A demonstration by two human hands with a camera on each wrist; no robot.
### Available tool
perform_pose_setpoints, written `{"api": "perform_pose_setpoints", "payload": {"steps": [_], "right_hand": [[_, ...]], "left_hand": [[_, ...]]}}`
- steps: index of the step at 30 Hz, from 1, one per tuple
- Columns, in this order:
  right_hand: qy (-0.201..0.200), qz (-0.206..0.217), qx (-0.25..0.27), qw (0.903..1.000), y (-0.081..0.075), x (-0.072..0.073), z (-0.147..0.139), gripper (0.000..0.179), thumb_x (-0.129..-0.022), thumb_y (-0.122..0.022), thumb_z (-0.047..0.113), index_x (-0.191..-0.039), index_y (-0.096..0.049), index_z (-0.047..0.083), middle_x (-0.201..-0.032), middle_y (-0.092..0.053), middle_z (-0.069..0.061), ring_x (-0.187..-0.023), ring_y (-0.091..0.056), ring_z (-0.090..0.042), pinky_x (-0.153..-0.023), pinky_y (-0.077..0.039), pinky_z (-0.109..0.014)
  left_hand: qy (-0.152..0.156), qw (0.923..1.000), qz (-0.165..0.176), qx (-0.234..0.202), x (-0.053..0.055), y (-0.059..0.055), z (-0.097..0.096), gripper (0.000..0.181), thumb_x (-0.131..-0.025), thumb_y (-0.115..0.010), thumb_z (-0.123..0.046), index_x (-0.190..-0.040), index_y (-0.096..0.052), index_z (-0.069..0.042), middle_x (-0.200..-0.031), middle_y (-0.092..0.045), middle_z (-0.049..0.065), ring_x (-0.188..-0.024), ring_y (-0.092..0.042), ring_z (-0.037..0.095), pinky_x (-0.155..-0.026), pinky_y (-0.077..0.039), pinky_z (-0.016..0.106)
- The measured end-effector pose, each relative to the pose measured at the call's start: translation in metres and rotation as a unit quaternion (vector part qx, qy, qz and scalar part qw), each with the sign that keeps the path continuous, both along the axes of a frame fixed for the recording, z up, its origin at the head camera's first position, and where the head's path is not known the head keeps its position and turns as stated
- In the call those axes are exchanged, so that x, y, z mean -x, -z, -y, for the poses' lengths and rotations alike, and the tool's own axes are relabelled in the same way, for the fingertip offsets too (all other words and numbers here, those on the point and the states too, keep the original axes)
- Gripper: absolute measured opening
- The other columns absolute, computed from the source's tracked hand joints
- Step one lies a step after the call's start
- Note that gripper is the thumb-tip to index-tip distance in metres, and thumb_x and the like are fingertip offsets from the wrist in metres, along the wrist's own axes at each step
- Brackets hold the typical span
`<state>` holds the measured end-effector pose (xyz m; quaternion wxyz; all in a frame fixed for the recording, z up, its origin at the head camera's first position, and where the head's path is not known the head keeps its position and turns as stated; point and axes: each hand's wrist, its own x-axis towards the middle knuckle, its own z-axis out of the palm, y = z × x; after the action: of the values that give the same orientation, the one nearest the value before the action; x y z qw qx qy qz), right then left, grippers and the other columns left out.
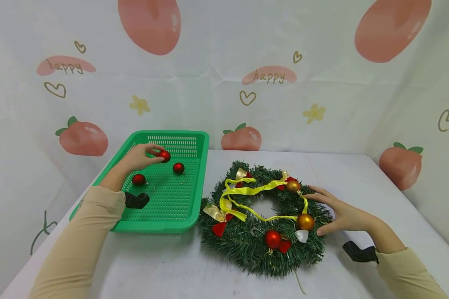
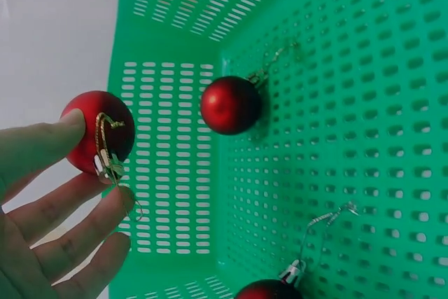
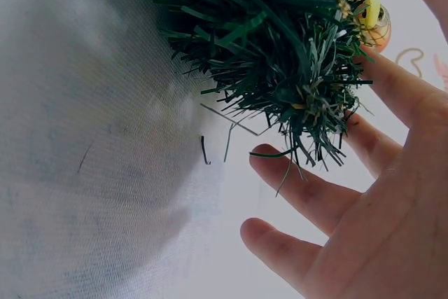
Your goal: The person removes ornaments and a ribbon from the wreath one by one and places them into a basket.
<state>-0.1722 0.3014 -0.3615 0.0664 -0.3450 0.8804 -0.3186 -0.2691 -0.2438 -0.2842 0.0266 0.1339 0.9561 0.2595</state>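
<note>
Mid-left, a red ball [image 1: 165,156] is pinched by the left hand [image 1: 140,157]. The right hand [image 1: 344,214] is spread against a green wreath [image 1: 239,245].

The white worktop [image 1: 172,265] fills the head view's six o'clock. Behind it hangs a pale backdrop [image 1: 217,45] printed with pink fruits [image 1: 84,139] at nine, eleven, two and three o'clock, yellow flowers [image 1: 139,105] at ten and two, and "happy" lettering [image 1: 65,65] at ten and one.
</note>
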Motion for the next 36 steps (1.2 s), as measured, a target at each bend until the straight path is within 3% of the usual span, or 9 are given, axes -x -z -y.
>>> {"api": "perform_pose_setpoints", "payload": {"steps": [11, 18, 22, 30, 36], "right_hand": [[-0.007, -0.003, 0.003, 1.0, 0.0, 0.001, 0.001, 0.085, -0.069, -0.081, 0.015, -0.142, -0.037, 0.013, -0.154, -0.008, 0.016, -0.123, -0.007, 0.026, -0.081, -0.032, -0.077], [-0.008, -0.009, 0.001, 0.9999, 0.001, 0.002, 0.0, 0.085, -0.069, -0.081, 0.016, -0.141, -0.037, 0.014, -0.152, -0.008, 0.02, -0.123, -0.007, 0.026, -0.08, -0.033, -0.076], [-0.005, -0.006, -0.001, 1.0, 0.001, 0.002, 0.0, 0.085, -0.069, -0.081, 0.016, -0.141, -0.037, 0.014, -0.152, -0.008, 0.02, -0.123, -0.007, 0.026, -0.08, -0.033, -0.077], [-0.006, -0.009, -0.003, 0.9999, 0.0, 0.002, 0.0, 0.084, -0.069, -0.082, 0.016, -0.141, -0.037, 0.014, -0.153, -0.008, 0.021, -0.123, -0.006, 0.026, -0.081, -0.033, -0.077], [-0.001, -0.003, -0.004, 1.0, 0.0, 0.002, 0.0, 0.084, -0.07, -0.081, 0.017, -0.141, -0.037, 0.014, -0.154, -0.009, 0.015, -0.125, -0.009, 0.022, -0.082, -0.032, -0.077]], "left_hand": [[-0.021, 0.999, 0.0, 0.039, -0.001, 0.002, 0.002, 0.049, -0.094, -0.054, -0.017, -0.135, -0.042, 0.005, -0.128, -0.048, 0.036, -0.116, -0.047, 0.05, -0.094, -0.042, 0.059], [-0.004, 0.9998, -0.013, 0.012, -0.002, -0.002, -0.004, 0.044, -0.095, -0.053, -0.021, -0.131, -0.048, 0.003, -0.127, -0.052, 0.032, -0.115, -0.052, 0.046, -0.093, -0.045, 0.055], [0.014, 0.9997, -0.014, -0.017, -0.008, -0.012, -0.017, 0.042, -0.096, -0.052, -0.022, -0.131, -0.05, 0.0, -0.128, -0.054, 0.027, -0.115, -0.054, 0.045, -0.096, -0.045, 0.053], [0.107, 0.9911, -0.043, -0.066, -0.04, -0.029, -0.072, 0.035, -0.095, -0.054, -0.019, -0.126, -0.055, -0.005, -0.127, -0.058, 0.018, -0.111, -0.06, 0.035, -0.094, -0.049, 0.046], [0.21, 0.9727, -0.05, -0.087, -0.071, -0.027, -0.116, 0.032, -0.091, -0.06, -0.016, -0.121, -0.06, -0.005, -0.122, -0.062, 0.012, -0.106, -0.063, 0.027, -0.093, -0.051, 0.043]]}}
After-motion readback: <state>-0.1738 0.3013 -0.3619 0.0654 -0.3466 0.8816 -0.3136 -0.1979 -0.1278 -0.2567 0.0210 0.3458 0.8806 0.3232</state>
